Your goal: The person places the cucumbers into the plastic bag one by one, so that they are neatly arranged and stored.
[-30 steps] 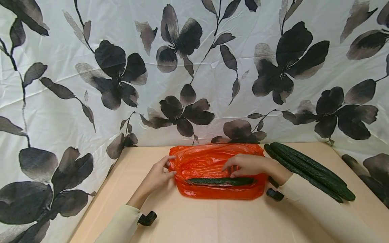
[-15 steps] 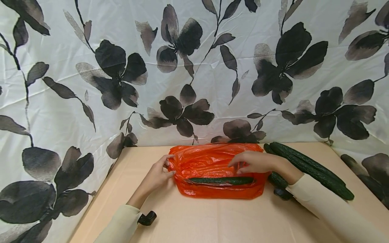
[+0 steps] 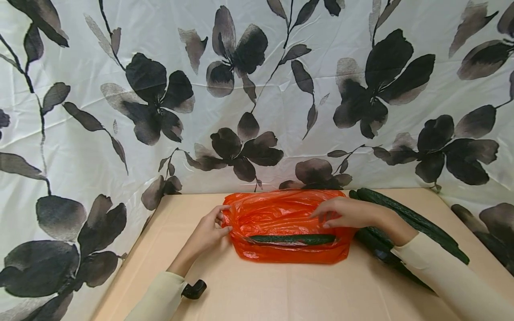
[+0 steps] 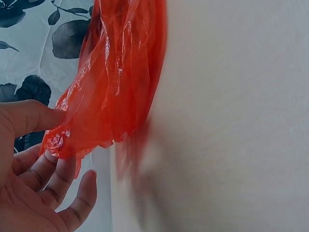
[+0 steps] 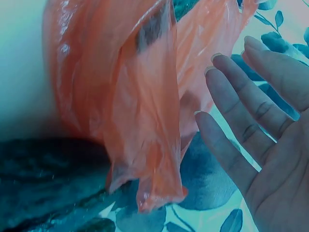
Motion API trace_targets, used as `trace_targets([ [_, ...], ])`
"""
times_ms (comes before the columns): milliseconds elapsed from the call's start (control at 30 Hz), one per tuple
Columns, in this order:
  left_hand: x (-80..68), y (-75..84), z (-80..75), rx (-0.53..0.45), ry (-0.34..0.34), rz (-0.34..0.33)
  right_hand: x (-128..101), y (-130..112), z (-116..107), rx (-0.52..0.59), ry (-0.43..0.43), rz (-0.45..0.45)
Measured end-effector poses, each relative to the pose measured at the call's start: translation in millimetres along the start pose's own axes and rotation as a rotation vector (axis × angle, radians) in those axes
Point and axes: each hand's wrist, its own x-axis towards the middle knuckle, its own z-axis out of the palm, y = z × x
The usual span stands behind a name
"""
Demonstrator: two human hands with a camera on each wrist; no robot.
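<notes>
A red plastic bag [image 3: 265, 214] lies on the table, and a dark green cucumber [image 3: 293, 239] shows through its opening. At the bag's left end my left hand [image 3: 209, 228] pinches the plastic; in the left wrist view the thumb and fingers hold a crumpled edge of the bag [image 4: 116, 82]. Over the bag's right part hovers my right hand [image 3: 353, 214], its fingers loosely extended and holding nothing. In the right wrist view this hand [image 5: 263, 125] is apart from the bag [image 5: 140, 111].
To the right of the bag several cucumbers [image 3: 421, 220] lie side by side on the beige table [image 3: 281, 294], partly hidden by my right forearm. Behind the table hangs a white cloth [image 3: 289, 102] with dark flowers.
My right hand has drawn back to the right, away from the cucumber in the bag. My left hand has stayed at the bag's left end.
</notes>
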Motion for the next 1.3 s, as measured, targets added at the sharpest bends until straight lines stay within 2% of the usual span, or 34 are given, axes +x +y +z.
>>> trace_targets([
  [233, 0.6, -0.3, 0.5, 0.001, 0.011, -0.003, -15.6, 6.6, -9.0, -0.003, 0.032, 0.035],
  [567, 0.9, 0.4, 0.6, 0.022, 0.016, -0.01, -38.5, 20.6, -22.3, -0.029, 0.094, 0.016],
  [1300, -0.3, 2.4, 0.0, 0.012, 0.031, 0.009, -82.1, 45.5, -37.0, 0.047, 0.148, 0.071],
])
